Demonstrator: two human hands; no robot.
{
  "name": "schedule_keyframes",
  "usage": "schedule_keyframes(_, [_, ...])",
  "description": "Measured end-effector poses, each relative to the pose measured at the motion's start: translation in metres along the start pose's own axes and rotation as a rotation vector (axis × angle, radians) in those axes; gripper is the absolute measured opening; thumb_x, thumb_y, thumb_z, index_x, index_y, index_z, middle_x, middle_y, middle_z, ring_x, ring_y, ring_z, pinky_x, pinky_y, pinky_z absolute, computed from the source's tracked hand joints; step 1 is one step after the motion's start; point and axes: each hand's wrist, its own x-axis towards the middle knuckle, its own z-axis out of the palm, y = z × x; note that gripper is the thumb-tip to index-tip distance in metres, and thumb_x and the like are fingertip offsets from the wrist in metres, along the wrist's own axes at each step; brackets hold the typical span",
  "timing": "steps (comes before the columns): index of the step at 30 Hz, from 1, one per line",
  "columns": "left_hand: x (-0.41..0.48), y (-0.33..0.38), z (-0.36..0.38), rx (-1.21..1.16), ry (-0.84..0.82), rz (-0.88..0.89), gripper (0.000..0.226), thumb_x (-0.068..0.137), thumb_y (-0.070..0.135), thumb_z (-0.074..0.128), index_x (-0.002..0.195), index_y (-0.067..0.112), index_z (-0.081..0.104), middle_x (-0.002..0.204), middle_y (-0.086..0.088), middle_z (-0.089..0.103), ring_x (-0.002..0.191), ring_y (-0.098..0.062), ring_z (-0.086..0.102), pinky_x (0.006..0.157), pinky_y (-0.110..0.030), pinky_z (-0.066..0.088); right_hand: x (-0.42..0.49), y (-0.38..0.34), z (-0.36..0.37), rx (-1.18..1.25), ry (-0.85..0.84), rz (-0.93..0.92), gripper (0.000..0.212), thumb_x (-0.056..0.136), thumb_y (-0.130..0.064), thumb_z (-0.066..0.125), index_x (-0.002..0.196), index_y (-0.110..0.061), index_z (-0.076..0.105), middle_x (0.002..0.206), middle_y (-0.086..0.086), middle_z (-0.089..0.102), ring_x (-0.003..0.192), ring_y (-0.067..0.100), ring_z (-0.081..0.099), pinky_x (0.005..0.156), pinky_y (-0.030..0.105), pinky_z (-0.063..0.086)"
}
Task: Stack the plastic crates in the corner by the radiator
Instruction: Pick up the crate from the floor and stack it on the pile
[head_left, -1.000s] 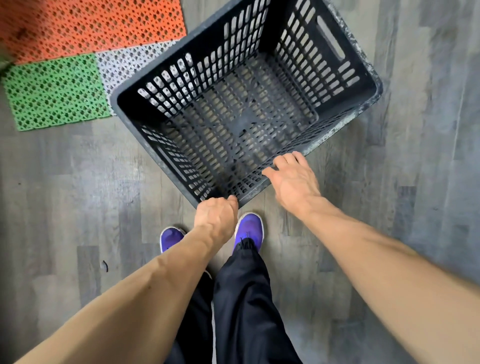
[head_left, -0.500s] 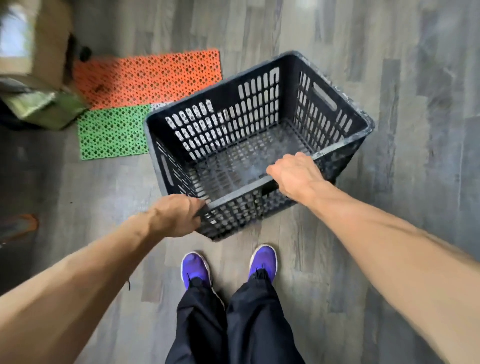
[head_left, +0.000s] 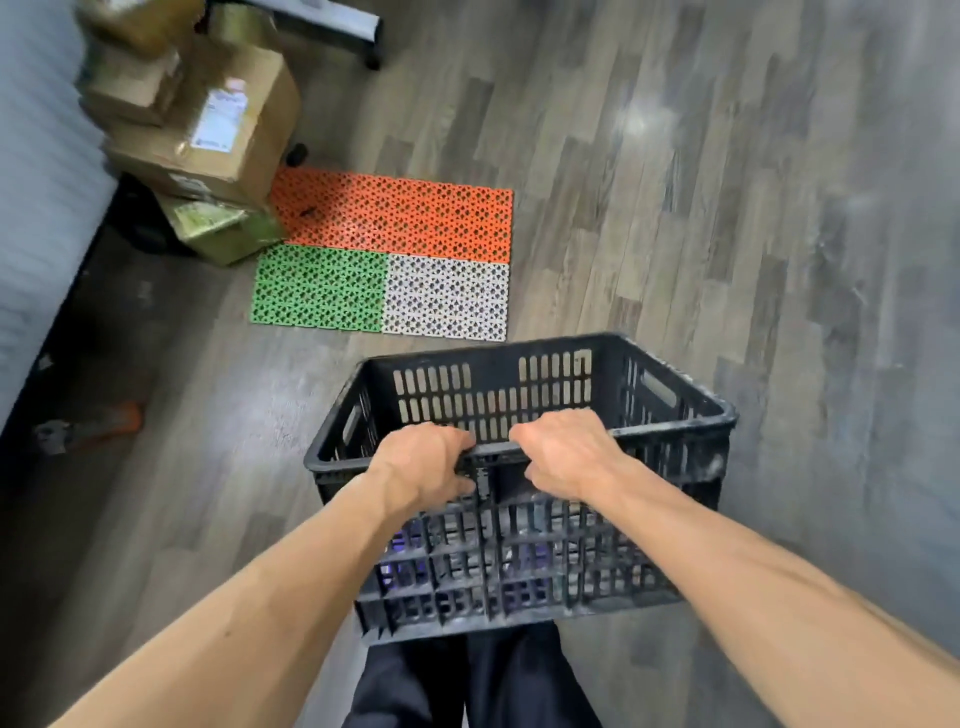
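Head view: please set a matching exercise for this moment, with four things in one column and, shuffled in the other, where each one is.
Things:
1. black crate
2. orange mat
3. green mat
4. cardboard boxes

Places:
A. piled at the upper left of the view
B. gripped at its near rim by the left hand and the right hand
C. flat on the floor, left of the white mat
D. flat on the floor, beyond the green and white mats

Pairs: 1-B, 2-D, 3-C, 4-A.
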Motion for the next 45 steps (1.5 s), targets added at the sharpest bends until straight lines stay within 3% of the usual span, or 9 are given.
schedule_keyframes(3, [-0.032, -0.013, -0.008, -0.067, -0.037, -0.011, 0.039, 0.085, 0.05, 0.067, 0.115, 0.028, 0.059, 0.112, 0.003, 0.068, 0.108, -0.024, 0.063, 0.083, -0.032, 0.046, -0.016, -0.027, -0.017, -0.016, 0.002, -0.035, 0.015, 0.089, -0.015, 0.054, 0.103, -0.015, 0.058, 0.095, 0.007, 0.068, 0.089, 0.031, 0.064, 0.066, 0.036, 0.038])
schedule_keyframes(6, [-0.069, -0.023, -0.009, -0.168, -0.031, -0.092, 0.059, 0.083, 0.055, 0.066, 0.133, 0.026, 0.054, 0.126, 0.001, 0.065, 0.116, -0.023, 0.06, 0.095, -0.036, 0.048, -0.029, -0.054, -0.029, -0.038, 0.002, -0.1, 0.015, 0.094, -0.022, 0.053, 0.105, -0.013, 0.055, 0.095, 0.008, 0.068, 0.089, 0.032, 0.065, 0.067, 0.037, 0.04])
schedule_keyframes(11, [-0.143, -0.022, -0.005, -0.198, 0.095, -0.192, 0.03, 0.088, 0.05, 0.061, 0.108, 0.028, 0.06, 0.097, 0.005, 0.069, 0.093, -0.021, 0.066, 0.081, -0.035, 0.053, -0.057, -0.1, -0.052, -0.028, -0.005, -0.185, 0.017, 0.097, -0.024, 0.052, 0.109, -0.011, 0.051, 0.096, 0.006, 0.067, 0.09, 0.031, 0.064, 0.069, 0.038, 0.045])
schedule_keyframes(15, [-0.214, -0.019, -0.014, -0.165, 0.226, -0.251, 0.028, 0.09, 0.052, 0.059, 0.109, 0.03, 0.058, 0.091, 0.008, 0.066, 0.085, -0.017, 0.064, 0.072, -0.031, 0.048, -0.085, -0.133, -0.078, -0.017, 0.046, -0.264, 0.02, 0.095, -0.028, 0.056, 0.108, -0.013, 0.052, 0.097, 0.006, 0.068, 0.091, 0.03, 0.064, 0.067, 0.037, 0.044])
schedule_keyframes(19, [-0.288, -0.016, -0.02, -0.145, 0.325, -0.322, 0.022, 0.09, 0.052, 0.059, 0.097, 0.031, 0.057, 0.078, 0.013, 0.057, 0.071, -0.012, 0.054, 0.065, -0.027, 0.041, -0.11, -0.168, -0.114, -0.043, -0.024, -0.382, 0.017, 0.092, -0.035, 0.06, 0.095, -0.021, 0.052, 0.095, 0.0, 0.065, 0.093, 0.025, 0.063, 0.066, 0.033, 0.041])
schedule_keyframes(25, [-0.389, -0.021, -0.008, -0.241, 0.417, -0.506, 0.026, 0.088, 0.055, 0.06, 0.082, 0.032, 0.048, 0.078, 0.012, 0.06, 0.072, -0.012, 0.057, 0.066, -0.027, 0.04, -0.132, -0.234, -0.156, -0.221, -0.16, -0.542, 0.025, 0.084, -0.038, 0.067, 0.1, -0.02, 0.058, 0.098, 0.0, 0.064, 0.101, 0.027, 0.062, 0.075, 0.035, 0.049])
schedule_keyframes(28, [-0.435, -0.022, 0.009, -0.321, 0.47, -0.602, 0.026, 0.087, 0.054, 0.06, 0.08, 0.034, 0.046, 0.078, 0.013, 0.06, 0.072, -0.01, 0.056, 0.068, -0.028, 0.04, -0.145, -0.277, -0.164, -0.294, -0.174, -0.637, 0.024, 0.082, -0.036, 0.07, 0.088, -0.021, 0.051, 0.092, -0.002, 0.058, 0.096, 0.026, 0.061, 0.075, 0.036, 0.049])
schedule_keyframes(39, [-0.614, -0.068, 0.108, -0.622, 0.6, -0.901, 0.03, 0.081, 0.06, 0.062, 0.075, 0.034, 0.051, 0.076, 0.012, 0.061, 0.083, -0.016, 0.062, 0.073, -0.036, 0.049, -0.203, -0.495, -0.166, -0.521, -0.192, -0.901, 0.025, 0.084, -0.031, 0.07, 0.105, -0.02, 0.064, 0.099, -0.001, 0.068, 0.095, 0.023, 0.064, 0.083, 0.037, 0.054])
schedule_keyframes(45, [-0.72, -0.096, 0.185, -0.797, 0.672, -0.983, 0.029, 0.08, 0.06, 0.063, 0.073, 0.034, 0.053, 0.064, 0.014, 0.059, 0.066, -0.009, 0.059, 0.072, -0.034, 0.051, -0.258, -0.625, -0.138, -0.709, -0.103, -1.01, 0.031, 0.082, -0.035, 0.071, 0.105, -0.017, 0.065, 0.096, 0.002, 0.071, 0.092, 0.025, 0.066, 0.079, 0.04, 0.057])
